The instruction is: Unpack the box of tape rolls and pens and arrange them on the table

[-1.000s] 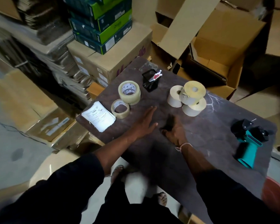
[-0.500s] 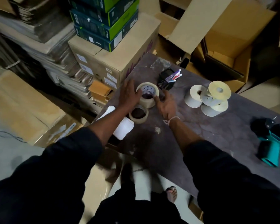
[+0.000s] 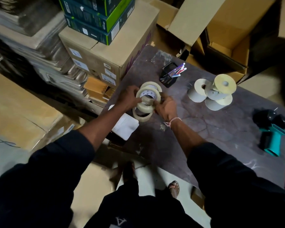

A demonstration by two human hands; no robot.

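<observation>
While both hands are working at the far-left part of the bench (image 3: 220, 129), the entries are standing as follows.

Item 1, clear tape rolls (image 3: 149, 94): a short stack, being lifted and tipped so the printed core is facing up toward the camera. The left hand (image 3: 130, 97) is gripping the stack's rim from 9 o'clock; the right hand (image 3: 165, 106) is pinching it from 4 o'clock, fingers curled round the edge. Neither grip is released.

Item 2, loose tape ring (image 3: 141, 115): lying flat on the bench, directly under the lifted stack at its 6 o'clock, touching or nearly touching it; blur is preventing a firmer call.

Item 3, pen holder (image 3: 169, 74): black mesh, standing at 1 o'clock from the hands, pens leaning toward 2 o'clock.

Item 4, label rolls (image 3: 212, 91): a pale cluster at 3 o'clock from the hands, well apart.

Item 5, tape dispenser (image 3: 271, 135): teal and black, resting at the bench's right edge.

Item 6, white paper pack (image 3: 125, 127): sitting at the near-left bench edge, under the left forearm.

Governing relation: the stack's axis is tilting away from vertical, while the loose ring's axis is standing upright just below. Judgement: the stack is probably being set onto or beside that ring, so the two axes need lining up; both hands are equally near, the right one lower.
</observation>
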